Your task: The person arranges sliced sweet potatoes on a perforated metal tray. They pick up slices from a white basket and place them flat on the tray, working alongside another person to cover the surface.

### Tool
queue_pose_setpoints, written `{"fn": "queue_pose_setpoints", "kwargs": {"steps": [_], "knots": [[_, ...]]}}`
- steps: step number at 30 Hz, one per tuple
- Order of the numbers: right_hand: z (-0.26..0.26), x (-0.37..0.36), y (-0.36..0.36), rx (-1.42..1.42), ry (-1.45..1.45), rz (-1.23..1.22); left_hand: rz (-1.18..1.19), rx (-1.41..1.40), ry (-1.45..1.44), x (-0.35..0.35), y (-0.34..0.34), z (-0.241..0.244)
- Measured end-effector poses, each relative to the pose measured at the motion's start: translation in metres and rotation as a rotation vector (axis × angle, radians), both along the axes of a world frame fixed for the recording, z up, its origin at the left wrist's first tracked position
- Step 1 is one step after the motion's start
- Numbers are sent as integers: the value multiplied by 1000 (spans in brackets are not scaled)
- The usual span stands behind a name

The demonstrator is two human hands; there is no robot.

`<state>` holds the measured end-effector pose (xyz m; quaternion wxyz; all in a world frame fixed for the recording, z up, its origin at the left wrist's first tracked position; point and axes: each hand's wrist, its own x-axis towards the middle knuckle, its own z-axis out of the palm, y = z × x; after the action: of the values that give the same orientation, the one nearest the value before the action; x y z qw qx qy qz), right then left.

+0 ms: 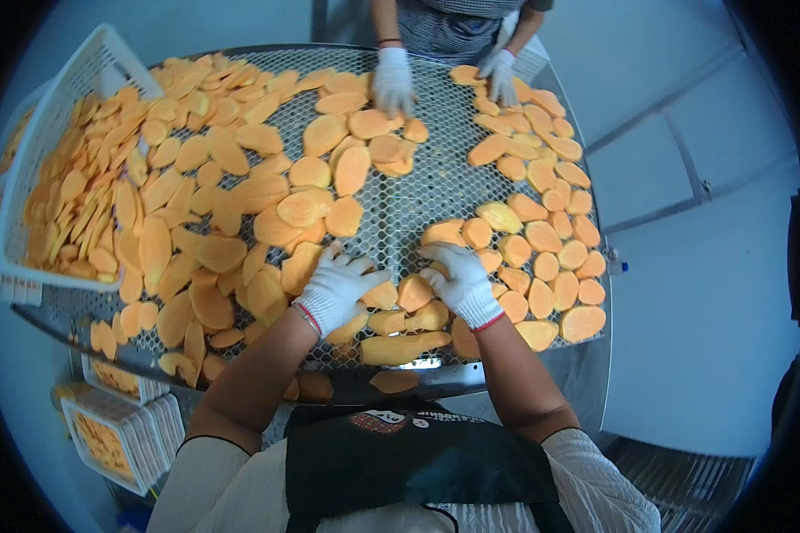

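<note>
Both my hands wear white knit gloves and lie low over orange slices, apparently sweet potato, on a metal mesh tray. My left hand point(340, 286) is palm down with fingers spread. It rests at the edge of a slice point(380, 295), beside the thicker heap on the left. My right hand point(463, 280) has its fingers bent. Between its thumb and index finger shows part of a slice point(439, 269), and another slice point(415, 293) lies just below the thumb. Its palm hides what is beneath. Longer pieces point(403, 348) lie near the tray's front edge.
A white plastic basket point(47, 160) tips its slices onto the mesh tray point(433, 153) at left. Across from me, a co-worker's gloved hands point(393, 80) touch slices. Single slices line the right side. Stacked crates point(123, 433) of slices stand below left.
</note>
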<state>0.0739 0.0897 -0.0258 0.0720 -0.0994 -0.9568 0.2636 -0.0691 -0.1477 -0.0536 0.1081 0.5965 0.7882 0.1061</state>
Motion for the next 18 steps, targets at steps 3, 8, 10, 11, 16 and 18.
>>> {"fn": "queue_pose_setpoints", "kwargs": {"steps": [3, 8, 10, 11, 16, 18], "knots": [[5, 1, -13, 74, -22, 120, 58, -23, 4, 2, -9, -7], [4, 9, -25, 280, -129, 196, 264, 180, 60, -21, -2, 5], [0, 9, -26, 221, 28, 141, 450, 137, 179, -44, 5, 3], [-1, 10, -23, 192, 104, 104, 526, 90, 252, -56, 10, -2], [7, 21, 14, 84, 216, 68, 428, -127, 359, -69, 47, -15], [6, 28, 29, 49, 284, -2, 405, -110, 342, -66, 52, 8]]}}
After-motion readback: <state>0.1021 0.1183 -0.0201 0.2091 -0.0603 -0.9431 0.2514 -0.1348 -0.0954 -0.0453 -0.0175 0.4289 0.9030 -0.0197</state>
